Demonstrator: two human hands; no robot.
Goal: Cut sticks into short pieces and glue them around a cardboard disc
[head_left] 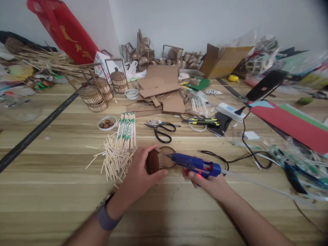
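Note:
My left hand (140, 167) is closed around a small round brown cardboard cup (153, 161), which lies tilted on the table. Right behind it, a brown cardboard disc with a scalloped edge (168, 151) shows partly. In my right hand (202, 179) is a blue hot glue gun (196, 164), its red light lit and a clear glue stick (253, 184) trailing from the back. The gun's nozzle points left, close to the cup's notched rim; whether it touches cannot be made out. Cut wooden sticks (115, 159) lie in a heap left of my left hand.
Black-handled scissors (164, 131), wrapped chopsticks (126, 130) and a dish of brown beads (107, 123) lie ahead. Beyond are cardboard sheets (161, 80), yellow-black cutters (202, 121) and finished lidded baskets (93, 97). A black cord (244, 157) runs at the right, near a power strip (229, 111).

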